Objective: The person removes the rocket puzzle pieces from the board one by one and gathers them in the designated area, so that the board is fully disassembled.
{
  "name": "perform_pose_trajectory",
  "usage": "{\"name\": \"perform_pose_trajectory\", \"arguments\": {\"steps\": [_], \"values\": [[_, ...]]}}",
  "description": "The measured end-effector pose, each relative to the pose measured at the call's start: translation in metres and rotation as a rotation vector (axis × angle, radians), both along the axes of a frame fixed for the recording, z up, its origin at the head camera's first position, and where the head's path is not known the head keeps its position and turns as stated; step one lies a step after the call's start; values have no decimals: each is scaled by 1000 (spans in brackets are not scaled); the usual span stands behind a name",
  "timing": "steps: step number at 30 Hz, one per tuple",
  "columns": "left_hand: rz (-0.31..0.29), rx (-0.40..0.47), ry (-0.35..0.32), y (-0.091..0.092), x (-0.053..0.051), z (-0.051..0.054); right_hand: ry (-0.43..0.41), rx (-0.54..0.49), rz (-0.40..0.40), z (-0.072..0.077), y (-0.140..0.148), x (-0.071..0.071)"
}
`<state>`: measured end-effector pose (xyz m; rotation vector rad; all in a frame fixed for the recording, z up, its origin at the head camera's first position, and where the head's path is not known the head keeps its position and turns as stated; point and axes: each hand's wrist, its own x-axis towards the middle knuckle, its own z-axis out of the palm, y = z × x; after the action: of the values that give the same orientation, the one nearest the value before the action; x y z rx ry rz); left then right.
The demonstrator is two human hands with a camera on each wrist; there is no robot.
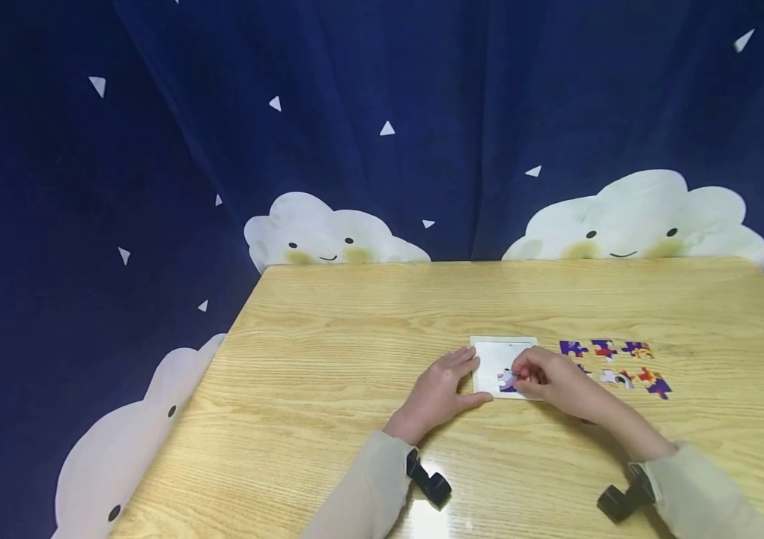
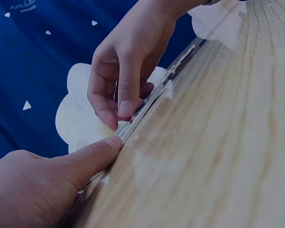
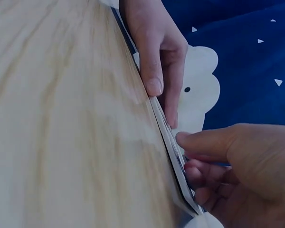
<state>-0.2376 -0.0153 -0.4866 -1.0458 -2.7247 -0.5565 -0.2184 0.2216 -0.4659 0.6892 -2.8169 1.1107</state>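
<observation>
A white puzzle tray (image 1: 490, 350) lies on the table in the head view, with light grey and purple puzzle pieces (image 1: 505, 382) in its lower part. My left hand (image 1: 441, 389) rests on the tray's left side and lower left corner, fingers extended, thumb (image 2: 99, 154) on the near edge. Over the lower right of the tray, my right hand (image 1: 564, 382) bends its fingers and pinches a small puzzle piece (image 1: 516, 376), mostly hidden by the fingertips. In the right wrist view, the right thumb (image 3: 209, 142) and curled fingers are close above the thin tray edge (image 3: 168, 145).
Right of the tray, several loose puzzle pieces (image 1: 603, 347) in purple, red and orange lie in rows, a few partly covered by my right hand and forearm. The wooden table (image 1: 328, 337) extends to a dark blue curtain (image 1: 355, 60) with white clouds behind.
</observation>
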Motion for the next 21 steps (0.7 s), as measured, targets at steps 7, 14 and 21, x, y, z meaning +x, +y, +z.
{"name": "perform_pose_trajectory", "arguments": {"steps": [7, 14, 21], "values": [[-3, 0, -1, -1, 0, -1, 76, 121, -3, 0, -6, -1], [3, -14, 13, 1, -1, 0, 25, 157, 6, 5, -10, -2], [-5, 3, 20, 0, -1, -1, 9, 155, 9, 5, -10, -2]]}}
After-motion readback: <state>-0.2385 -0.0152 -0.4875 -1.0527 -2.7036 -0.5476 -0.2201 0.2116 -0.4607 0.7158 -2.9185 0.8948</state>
